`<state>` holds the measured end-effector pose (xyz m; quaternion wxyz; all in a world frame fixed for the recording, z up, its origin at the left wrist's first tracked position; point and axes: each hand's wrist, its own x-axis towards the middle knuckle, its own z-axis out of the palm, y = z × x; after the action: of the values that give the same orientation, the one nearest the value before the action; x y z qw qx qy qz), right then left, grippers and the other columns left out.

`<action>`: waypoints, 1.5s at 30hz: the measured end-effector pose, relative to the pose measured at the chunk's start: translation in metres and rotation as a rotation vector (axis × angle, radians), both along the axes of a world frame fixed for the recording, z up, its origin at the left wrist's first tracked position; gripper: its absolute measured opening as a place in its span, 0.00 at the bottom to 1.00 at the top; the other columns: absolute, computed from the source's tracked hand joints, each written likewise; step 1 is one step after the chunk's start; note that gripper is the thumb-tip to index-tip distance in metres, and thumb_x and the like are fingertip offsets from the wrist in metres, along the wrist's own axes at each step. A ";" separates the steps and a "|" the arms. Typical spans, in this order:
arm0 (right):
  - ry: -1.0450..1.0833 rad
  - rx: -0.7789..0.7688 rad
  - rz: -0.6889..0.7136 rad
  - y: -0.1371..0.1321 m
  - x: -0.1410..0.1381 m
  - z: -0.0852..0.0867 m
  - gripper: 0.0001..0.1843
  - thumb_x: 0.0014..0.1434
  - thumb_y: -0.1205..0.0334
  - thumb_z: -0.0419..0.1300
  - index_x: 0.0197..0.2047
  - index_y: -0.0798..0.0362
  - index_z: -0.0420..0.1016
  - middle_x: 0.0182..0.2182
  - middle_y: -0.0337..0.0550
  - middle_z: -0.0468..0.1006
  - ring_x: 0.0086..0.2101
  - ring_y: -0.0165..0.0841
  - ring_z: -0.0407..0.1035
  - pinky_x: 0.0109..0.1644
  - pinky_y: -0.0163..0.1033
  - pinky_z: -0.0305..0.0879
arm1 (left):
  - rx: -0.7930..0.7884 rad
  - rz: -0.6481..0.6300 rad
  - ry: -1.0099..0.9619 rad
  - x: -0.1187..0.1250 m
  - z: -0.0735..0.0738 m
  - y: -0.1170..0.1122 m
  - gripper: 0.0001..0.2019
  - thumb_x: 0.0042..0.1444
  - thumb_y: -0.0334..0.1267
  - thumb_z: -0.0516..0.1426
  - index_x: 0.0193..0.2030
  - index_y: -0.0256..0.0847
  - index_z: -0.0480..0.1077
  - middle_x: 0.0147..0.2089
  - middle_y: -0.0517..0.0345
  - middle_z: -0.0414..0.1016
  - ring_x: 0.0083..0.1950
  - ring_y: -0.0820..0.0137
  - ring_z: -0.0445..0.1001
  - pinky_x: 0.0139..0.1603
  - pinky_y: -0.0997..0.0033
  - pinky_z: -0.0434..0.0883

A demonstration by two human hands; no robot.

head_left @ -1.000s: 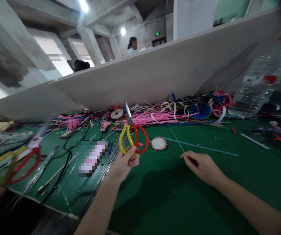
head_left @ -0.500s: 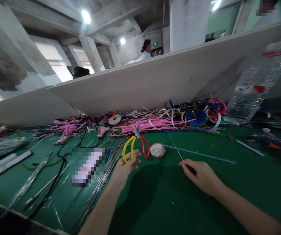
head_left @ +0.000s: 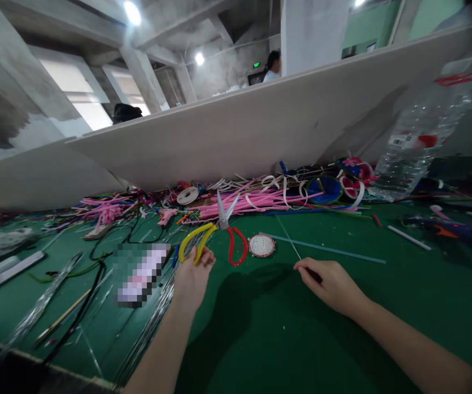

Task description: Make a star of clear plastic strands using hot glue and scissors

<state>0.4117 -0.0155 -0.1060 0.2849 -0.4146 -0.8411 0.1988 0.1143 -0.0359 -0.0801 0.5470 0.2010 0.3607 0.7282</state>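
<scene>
My left hand (head_left: 193,276) pinches the yellow handle of a pair of scissors (head_left: 219,232) whose other handle is red. The scissors lie low over the green table (head_left: 285,328) with their blades spread apart and pointing away from me. My right hand (head_left: 330,282) rests on the table to the right, fingers closed on the near end of a thin pale wire (head_left: 288,238) that runs away toward the back. A small round lid (head_left: 261,245) with a white inside lies between the scissors and the wire.
A heap of pink strips (head_left: 256,200), white ribbon loops and blue parts lines the grey partition board (head_left: 236,131). A clear plastic bottle (head_left: 420,137) stands at the right. Silvery strips (head_left: 154,317) and black cables (head_left: 96,279) lie left. A person's head shows behind the board.
The scissors came down from upright in my left hand to the table, and their blades opened. My right hand stayed on the wire. The view shifted slightly right.
</scene>
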 end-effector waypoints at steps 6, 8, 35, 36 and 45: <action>-0.002 0.012 0.002 0.000 0.001 0.000 0.14 0.61 0.59 0.45 0.39 0.50 0.71 0.22 0.37 0.73 0.21 0.27 0.64 0.24 0.33 0.54 | 0.074 -0.074 -0.172 -0.004 0.010 -0.005 0.15 0.61 0.37 0.43 0.28 0.38 0.66 0.46 0.50 0.71 0.54 0.55 0.67 0.48 0.44 0.66; 0.001 0.018 -0.001 0.000 0.001 -0.001 0.14 0.61 0.59 0.45 0.39 0.50 0.71 0.23 0.38 0.73 0.21 0.27 0.64 0.24 0.33 0.55 | 0.111 -0.067 -0.193 -0.005 0.012 -0.006 0.15 0.62 0.35 0.43 0.29 0.39 0.66 0.47 0.50 0.71 0.54 0.57 0.68 0.49 0.41 0.65; -0.071 0.002 0.002 0.001 0.000 -0.003 0.13 0.61 0.57 0.46 0.41 0.48 0.70 0.26 0.37 0.75 0.22 0.27 0.67 0.25 0.34 0.58 | -0.058 -0.137 0.719 0.050 0.021 -0.054 0.14 0.56 0.38 0.54 0.50 0.43 0.67 0.32 0.54 0.67 0.26 0.73 0.62 0.27 0.74 0.62; -0.074 0.004 -0.003 0.001 0.000 -0.004 0.13 0.61 0.57 0.46 0.41 0.48 0.69 0.27 0.37 0.75 0.23 0.28 0.67 0.26 0.34 0.58 | -0.023 -0.117 0.793 0.051 0.025 -0.058 0.13 0.56 0.37 0.54 0.49 0.44 0.68 0.35 0.53 0.67 0.28 0.72 0.63 0.29 0.73 0.63; -0.092 -0.024 0.006 0.001 0.000 -0.003 0.14 0.62 0.56 0.45 0.41 0.48 0.69 0.28 0.37 0.75 0.23 0.27 0.66 0.27 0.34 0.58 | 0.123 0.077 1.185 0.030 0.054 -0.057 0.14 0.45 0.22 0.56 0.36 0.43 0.75 0.44 0.52 0.65 0.37 0.67 0.65 0.40 0.75 0.61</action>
<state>0.4114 -0.0149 -0.1095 0.2405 -0.4241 -0.8521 0.1905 0.1444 -0.0929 -0.0263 0.2132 0.5910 0.5686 0.5309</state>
